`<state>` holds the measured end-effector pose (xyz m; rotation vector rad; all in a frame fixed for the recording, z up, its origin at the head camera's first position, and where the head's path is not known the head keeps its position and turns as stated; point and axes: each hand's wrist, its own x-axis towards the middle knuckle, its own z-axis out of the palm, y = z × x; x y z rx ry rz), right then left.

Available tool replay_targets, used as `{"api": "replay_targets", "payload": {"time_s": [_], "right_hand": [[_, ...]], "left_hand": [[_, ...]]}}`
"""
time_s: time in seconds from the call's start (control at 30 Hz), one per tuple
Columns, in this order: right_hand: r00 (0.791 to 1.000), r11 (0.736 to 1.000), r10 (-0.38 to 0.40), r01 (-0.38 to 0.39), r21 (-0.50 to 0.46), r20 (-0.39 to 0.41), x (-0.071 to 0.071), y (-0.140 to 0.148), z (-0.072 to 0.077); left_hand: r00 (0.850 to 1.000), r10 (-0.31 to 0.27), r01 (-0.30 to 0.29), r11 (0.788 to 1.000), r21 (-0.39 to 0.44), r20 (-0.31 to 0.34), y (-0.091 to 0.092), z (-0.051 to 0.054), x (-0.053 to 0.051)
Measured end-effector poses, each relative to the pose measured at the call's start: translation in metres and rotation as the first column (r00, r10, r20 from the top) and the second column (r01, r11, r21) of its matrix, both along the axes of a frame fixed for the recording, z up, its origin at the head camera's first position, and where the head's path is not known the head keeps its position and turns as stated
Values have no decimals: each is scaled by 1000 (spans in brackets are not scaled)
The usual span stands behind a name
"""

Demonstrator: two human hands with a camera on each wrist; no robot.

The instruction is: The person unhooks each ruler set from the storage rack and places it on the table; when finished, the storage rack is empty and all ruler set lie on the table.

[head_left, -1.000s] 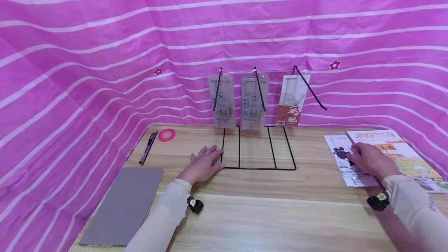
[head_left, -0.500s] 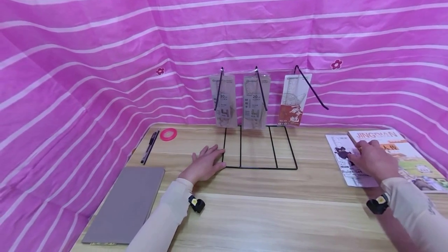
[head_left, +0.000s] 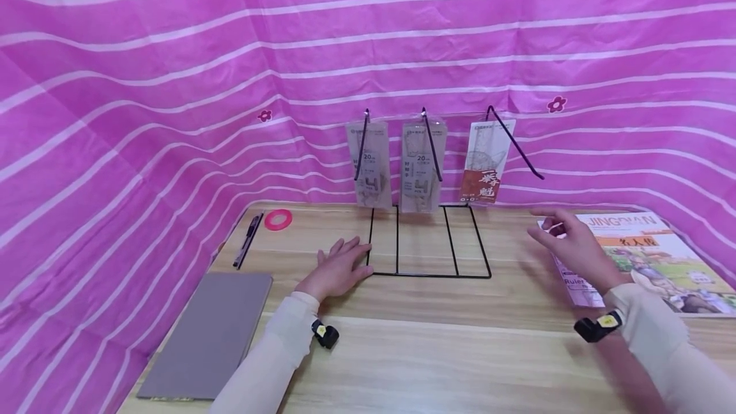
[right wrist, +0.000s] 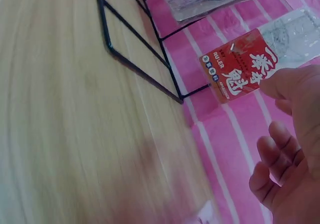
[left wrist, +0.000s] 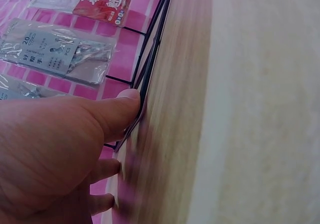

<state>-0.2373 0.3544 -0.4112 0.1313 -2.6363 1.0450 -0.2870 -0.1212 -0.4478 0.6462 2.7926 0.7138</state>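
In the head view my left hand (head_left: 339, 267) rests at the left front of a black wire display rack (head_left: 443, 275). Its thumb touches the base wire, as the left wrist view also shows, and the other fingers lie spread on the table. My right hand (head_left: 575, 251) is raised with nothing in it, its fingers loosely bent. Partly hidden beneath it is a white ruler set packet (head_left: 577, 289), beside a magazine (head_left: 678, 267). Two grey ruler packets (head_left: 368, 165) and a red-and-white ruler set packet (right wrist: 240, 66) hang from the rack's hooks.
A wooden table (head_left: 402, 363) carries everything. On its left side are a grey folder (head_left: 207, 337), pens (head_left: 248, 241) and a pink ring of tape (head_left: 278, 220). Pink striped cloth (head_left: 368, 30) encloses the back and sides.
My right hand has come off the white ruler set packet, rising and moving left with its fingers loosened. The left hand stays on the rack's base.
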Motion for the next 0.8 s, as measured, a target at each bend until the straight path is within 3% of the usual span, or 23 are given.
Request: {"api": "replay_targets", "payload": {"time_s": [0.23,0.4,0.63,0.8], "right_hand": [[997,993,60,-64,-103,-41,-17,-17,-1],[995,980,94,-96,-174,-21,-32,-31,2],[999,986,30,-36,-165,-40,-53,-46,11],[997,981,76,-78,-177,-18,-70,-52,22]], "left_hand": [[1000,-1,1,1000,2,5,1,1,-1],[1000,1,-1,1000,-6,1,0,-1,-1],[1000,-4,4,1000,-13,2,0,-1,-1],[1000,1,-1,1000,-15,-3,1,-1,-1]]}}
